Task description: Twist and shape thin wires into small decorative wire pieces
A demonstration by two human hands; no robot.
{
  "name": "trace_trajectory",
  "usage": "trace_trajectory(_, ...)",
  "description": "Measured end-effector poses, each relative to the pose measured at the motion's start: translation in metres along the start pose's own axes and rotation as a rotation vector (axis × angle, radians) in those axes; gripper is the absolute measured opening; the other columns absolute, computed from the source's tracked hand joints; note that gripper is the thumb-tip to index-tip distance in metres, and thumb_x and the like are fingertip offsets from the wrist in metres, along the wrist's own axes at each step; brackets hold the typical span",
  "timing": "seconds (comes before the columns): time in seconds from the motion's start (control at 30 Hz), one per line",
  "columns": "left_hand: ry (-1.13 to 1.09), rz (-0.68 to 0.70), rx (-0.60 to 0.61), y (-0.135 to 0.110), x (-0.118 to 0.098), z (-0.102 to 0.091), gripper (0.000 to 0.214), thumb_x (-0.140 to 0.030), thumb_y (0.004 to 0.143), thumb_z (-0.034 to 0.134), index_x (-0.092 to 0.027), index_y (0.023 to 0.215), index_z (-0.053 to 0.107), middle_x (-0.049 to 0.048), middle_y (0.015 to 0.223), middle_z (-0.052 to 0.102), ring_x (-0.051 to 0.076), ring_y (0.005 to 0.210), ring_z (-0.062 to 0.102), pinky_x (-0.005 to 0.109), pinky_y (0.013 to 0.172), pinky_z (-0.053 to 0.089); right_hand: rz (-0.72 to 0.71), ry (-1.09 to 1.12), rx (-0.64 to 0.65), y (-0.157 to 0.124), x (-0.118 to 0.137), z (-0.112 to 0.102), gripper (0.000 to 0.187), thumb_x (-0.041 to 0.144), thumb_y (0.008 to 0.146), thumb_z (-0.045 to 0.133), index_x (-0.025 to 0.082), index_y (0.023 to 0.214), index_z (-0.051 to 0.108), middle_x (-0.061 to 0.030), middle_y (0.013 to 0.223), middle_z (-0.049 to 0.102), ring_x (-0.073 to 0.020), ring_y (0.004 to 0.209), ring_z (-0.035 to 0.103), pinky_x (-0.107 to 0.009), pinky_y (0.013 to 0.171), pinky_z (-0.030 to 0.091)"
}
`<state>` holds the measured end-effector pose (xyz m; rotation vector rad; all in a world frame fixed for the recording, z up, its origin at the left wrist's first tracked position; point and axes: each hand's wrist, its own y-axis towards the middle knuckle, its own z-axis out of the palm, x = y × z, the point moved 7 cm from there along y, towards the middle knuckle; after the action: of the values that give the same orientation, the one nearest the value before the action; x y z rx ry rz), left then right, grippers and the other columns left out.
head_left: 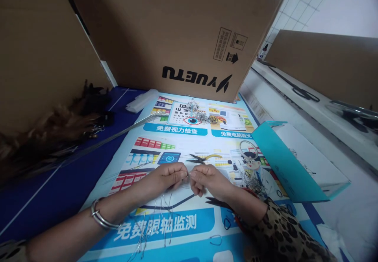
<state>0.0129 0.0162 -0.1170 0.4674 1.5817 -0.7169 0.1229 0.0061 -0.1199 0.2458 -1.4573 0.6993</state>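
My left hand (173, 175) and my right hand (208, 179) meet over the printed sheet, fingertips nearly touching. Both are closed in a pinch on a small, thin, wire-like piece, mostly hidden by the fingers. Below my left hand lie several loose bent wires (161, 218). Just beyond the hands rests a pair of pliers (203, 158) with a yellow handle. A dark-bladed tool with red handles (217, 203) lies partly under my right forearm. Beside that forearm is a tangle of wire pieces (254, 183). Small wire loops (216, 240) lie nearer me.
A large cardboard box (177, 29) stands at the back. Wire clusters (202, 116) lie before it. A bundle of long straight wires (124, 130) and brown feathery material (53, 136) are on the left. An open teal box (283, 163) stands right, near a ledge with scissors (301, 91).
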Motion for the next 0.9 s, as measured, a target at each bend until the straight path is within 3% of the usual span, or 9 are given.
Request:
trace_trajectory(0.1, 0.045, 0.009, 0.014, 0.0006, 0.0009, -0.0001, 0.033, -0.044, 0.088, 0.042, -0.015, 0.075, 0.052, -0.0052, 0.055, 0.042, 0.009, 0.049, 0.033, 0.022, 0.049, 0.025, 0.016, 0.001, 0.038, -0.0006, -0.0002, 0.0033, 0.037, 0.047, 0.084, 0.051, 0.013, 0.071, 0.056, 0.0014, 0.051, 0.055, -0.0061, 0.040, 0.045, -0.018, 0.042, 0.035)
trace_trajectory(0.23, 0.053, 0.008, 0.019, 0.0004, 0.0002, -0.0018, 0.033, -0.044, 0.087, 0.044, -0.016, 0.072, 0.051, -0.0052, 0.056, 0.042, 0.009, 0.050, 0.032, 0.022, 0.050, 0.025, -0.047, 0.029, -0.009, -0.0014, 0.0035, 0.0008, 0.034, 0.044, 0.081, 0.056, 0.014, 0.067, 0.054, 0.0035, 0.048, 0.050, -0.0059, 0.042, 0.044, -0.017, 0.042, 0.033)
trace_trajectory(0.33, -0.033, 0.018, 0.040, -0.0010, -0.0029, -0.0007, 0.032, -0.042, 0.088, 0.042, -0.016, 0.070, 0.050, -0.0045, 0.057, 0.043, 0.009, 0.053, 0.035, 0.022, 0.053, 0.027, -0.058, 0.071, -0.022, -0.0013, 0.0023, -0.0010, 0.033, 0.043, 0.081, 0.056, 0.014, 0.067, 0.054, 0.0046, 0.045, 0.047, -0.0052, 0.039, 0.041, -0.017, 0.041, 0.028)
trace_trajectory(0.5, -0.240, 0.030, 0.040, -0.0025, -0.0044, 0.0006, 0.023, -0.036, 0.089, 0.045, -0.017, 0.087, 0.056, 0.0000, 0.070, 0.055, 0.013, 0.071, 0.048, 0.025, 0.070, 0.035, -0.053, 0.189, -0.054, -0.0001, 0.0017, -0.0053, 0.031, 0.043, 0.082, 0.055, 0.016, 0.068, 0.051, 0.0045, 0.046, 0.049, -0.0066, 0.038, 0.041, -0.020, 0.042, 0.031)
trace_trajectory(0.6, -0.311, 0.026, -0.013, -0.0017, -0.0035, -0.0021, 0.021, -0.035, 0.086, 0.050, -0.016, 0.080, 0.057, 0.0028, 0.077, 0.059, 0.015, 0.077, 0.052, 0.025, 0.072, 0.036, -0.089, 0.261, -0.072, -0.0002, 0.0060, -0.0060, 0.030, 0.043, 0.083, 0.055, 0.016, 0.069, 0.050, 0.0042, 0.049, 0.049, -0.0071, 0.040, 0.043, -0.021, 0.044, 0.034)
trace_trajectory(0.8, -0.405, 0.027, -0.032, 0.0014, -0.0002, -0.0006, 0.020, -0.033, 0.086, 0.052, -0.015, 0.078, 0.056, -0.0006, 0.059, 0.055, 0.013, 0.063, 0.052, 0.024, 0.064, 0.036, -0.052, 0.256, -0.044, -0.0005, 0.0048, -0.0016, 0.031, 0.044, 0.082, 0.054, 0.015, 0.070, 0.052, 0.0045, 0.050, 0.046, -0.0086, 0.046, 0.050, -0.018, 0.041, 0.032)
trace_trajectory(0.9, -0.369, 0.033, -0.023, 0.0029, 0.0028, 0.0012, 0.021, -0.033, 0.087, 0.051, -0.015, 0.080, 0.058, -0.0004, 0.060, 0.056, 0.011, 0.062, 0.050, 0.024, 0.064, 0.036, -0.011, 0.195, -0.033, -0.0001, 0.0015, -0.0024, 0.031, 0.044, 0.084, 0.052, 0.014, 0.077, 0.056, 0.0023, 0.054, 0.052, -0.0084, 0.047, 0.053, -0.016, 0.037, 0.029)
